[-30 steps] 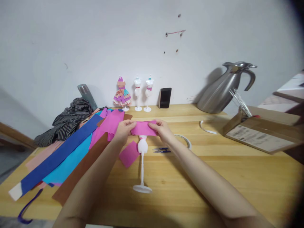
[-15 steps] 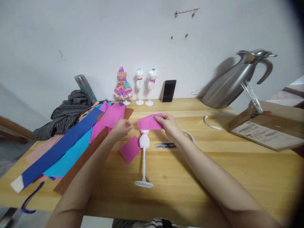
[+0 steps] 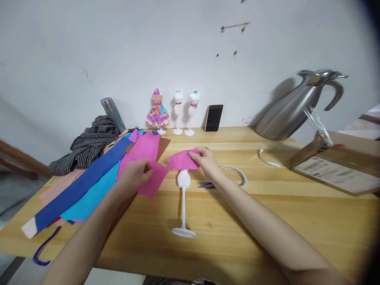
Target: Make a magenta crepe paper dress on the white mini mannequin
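A small white mannequin [image 3: 184,180] on a thin stand with a round base [image 3: 184,232] is upright in front of me. Its top is hidden behind a pink strip [image 3: 181,161] that looks like crepe paper or cloth. My right hand [image 3: 207,160] pinches this strip near its right end, at the mannequin's upper part. To the left, my left hand [image 3: 137,174] is closed, slightly blurred, with a pink square sheet [image 3: 154,183] of the same look at its fingers. Blue thread snips [image 3: 206,185] lie by my right wrist, beside a roll of white tape [image 3: 244,179].
Coloured sheets, with a blue strip [image 3: 80,180] on top, cover the left side. By the wall stand a dressed mannequin [image 3: 157,113], two bare-skirted mannequins [image 3: 178,107] and a phone [image 3: 214,118]. On the right are a steel jug [image 3: 285,107] and a cardboard box [image 3: 329,174].
My left hand has moved left and down and now has the pink square, which lay on the table beside the mannequin. My right hand keeps the pink strip at the mannequin. The view shifted slightly.
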Demonstrator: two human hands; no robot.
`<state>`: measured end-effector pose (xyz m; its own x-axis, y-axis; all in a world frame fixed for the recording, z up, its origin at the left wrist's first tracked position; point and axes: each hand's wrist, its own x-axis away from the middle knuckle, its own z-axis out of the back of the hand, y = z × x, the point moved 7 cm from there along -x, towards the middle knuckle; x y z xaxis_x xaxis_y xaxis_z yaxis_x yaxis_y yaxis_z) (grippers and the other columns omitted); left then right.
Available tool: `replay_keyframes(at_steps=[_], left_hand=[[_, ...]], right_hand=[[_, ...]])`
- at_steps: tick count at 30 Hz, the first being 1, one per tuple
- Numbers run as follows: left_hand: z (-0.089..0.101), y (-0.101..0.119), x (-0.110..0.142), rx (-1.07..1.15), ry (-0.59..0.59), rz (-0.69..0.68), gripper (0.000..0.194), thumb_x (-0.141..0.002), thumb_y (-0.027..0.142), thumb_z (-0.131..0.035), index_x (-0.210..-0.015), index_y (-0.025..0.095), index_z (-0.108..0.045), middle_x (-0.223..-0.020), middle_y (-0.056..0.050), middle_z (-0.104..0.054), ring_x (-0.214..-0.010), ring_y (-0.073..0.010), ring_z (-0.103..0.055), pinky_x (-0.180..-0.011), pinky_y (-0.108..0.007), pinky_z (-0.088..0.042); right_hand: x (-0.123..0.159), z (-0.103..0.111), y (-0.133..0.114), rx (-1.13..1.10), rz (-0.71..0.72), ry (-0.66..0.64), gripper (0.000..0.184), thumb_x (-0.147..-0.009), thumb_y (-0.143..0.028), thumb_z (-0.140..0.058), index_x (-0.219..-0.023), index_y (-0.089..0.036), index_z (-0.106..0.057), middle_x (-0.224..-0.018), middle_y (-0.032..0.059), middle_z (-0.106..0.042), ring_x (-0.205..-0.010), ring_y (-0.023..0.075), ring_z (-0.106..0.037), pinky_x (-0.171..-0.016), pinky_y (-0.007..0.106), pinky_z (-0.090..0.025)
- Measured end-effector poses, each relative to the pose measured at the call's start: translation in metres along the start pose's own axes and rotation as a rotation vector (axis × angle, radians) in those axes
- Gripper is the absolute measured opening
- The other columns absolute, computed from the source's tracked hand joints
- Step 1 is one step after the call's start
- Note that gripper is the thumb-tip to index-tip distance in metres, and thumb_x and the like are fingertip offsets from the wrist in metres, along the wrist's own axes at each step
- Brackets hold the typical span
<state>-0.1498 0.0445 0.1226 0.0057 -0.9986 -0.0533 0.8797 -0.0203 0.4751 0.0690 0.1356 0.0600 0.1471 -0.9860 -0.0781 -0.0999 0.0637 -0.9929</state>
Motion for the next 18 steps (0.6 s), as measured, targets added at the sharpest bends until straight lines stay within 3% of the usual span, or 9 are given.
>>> replay_keyframes(at_steps=[3, 6, 9, 13, 15, 18], left_hand=[[0.030, 0.011, 0.000, 0.187, 0.044, -0.026, 0.018, -0.072, 0.026, -0.059, -0.060, 0.019, -0.048, -0.054, 0.004, -0.049, -0.053, -0.0113, -0.043, -0.051, -0.022, -0.027], [0.032, 0.024, -0.010, 0.410, 0.012, -0.042, 0.011, -0.068, 0.025, -0.062, -0.065, 0.018, -0.055, -0.054, 0.005, -0.049, -0.050, -0.0097, -0.043, -0.050, -0.021, -0.030], [0.028, 0.034, -0.023, 0.464, 0.076, -0.074, 0.014, -0.065, 0.019, -0.065, -0.078, 0.017, -0.064, -0.066, 0.002, -0.059, -0.062, -0.0122, -0.055, -0.058, -0.022, -0.041], [0.018, 0.041, -0.037, 0.434, 0.104, -0.133, 0.028, -0.063, 0.013, -0.066, -0.090, 0.017, -0.070, -0.089, -0.002, -0.069, -0.084, -0.0174, -0.062, -0.074, -0.025, -0.048], [0.008, 0.043, -0.042, 0.453, 0.032, -0.150, 0.032, -0.062, 0.013, -0.067, -0.093, 0.017, -0.071, -0.087, -0.001, -0.069, -0.082, -0.0173, -0.063, -0.072, -0.025, -0.048], [-0.010, 0.041, -0.048, 0.483, -0.089, -0.109, 0.032, -0.064, 0.014, -0.067, -0.096, 0.016, -0.071, -0.074, 0.000, -0.065, -0.069, -0.0147, -0.060, -0.061, -0.022, -0.045]], right_hand=[[0.009, -0.033, 0.008, 0.015, -0.013, -0.140, 0.027, -0.061, -0.042, -0.071, -0.060, -0.018, -0.058, -0.049, -0.0040, -0.057, -0.043, 0.0087, -0.045, -0.043, 0.021, -0.033], [0.022, -0.067, 0.016, 0.066, -0.024, -0.315, 0.020, -0.062, -0.035, -0.068, -0.058, -0.018, -0.061, -0.045, -0.0049, -0.055, -0.041, 0.0089, -0.044, -0.041, 0.020, -0.032], [0.030, -0.081, 0.017, 0.130, 0.013, -0.406, 0.006, -0.058, -0.023, -0.070, -0.060, -0.018, -0.066, -0.049, -0.0051, -0.060, -0.047, 0.0106, -0.050, -0.047, 0.021, -0.037], [0.022, -0.065, 0.009, 0.185, 0.082, -0.361, 0.023, -0.059, -0.017, -0.069, -0.081, -0.021, -0.073, -0.075, -0.0021, -0.073, -0.068, 0.0161, -0.061, -0.063, 0.025, -0.045], [0.013, -0.047, 0.007, 0.195, 0.084, -0.294, 0.015, -0.067, -0.025, -0.064, -0.079, -0.020, -0.071, -0.075, 0.0002, -0.072, -0.066, 0.0164, -0.060, -0.061, 0.025, -0.045], [0.001, -0.015, 0.007, 0.220, 0.059, -0.165, 0.019, -0.075, -0.034, -0.056, -0.068, -0.018, -0.065, -0.061, 0.0012, -0.066, -0.054, 0.0141, -0.056, -0.052, 0.024, -0.040]])
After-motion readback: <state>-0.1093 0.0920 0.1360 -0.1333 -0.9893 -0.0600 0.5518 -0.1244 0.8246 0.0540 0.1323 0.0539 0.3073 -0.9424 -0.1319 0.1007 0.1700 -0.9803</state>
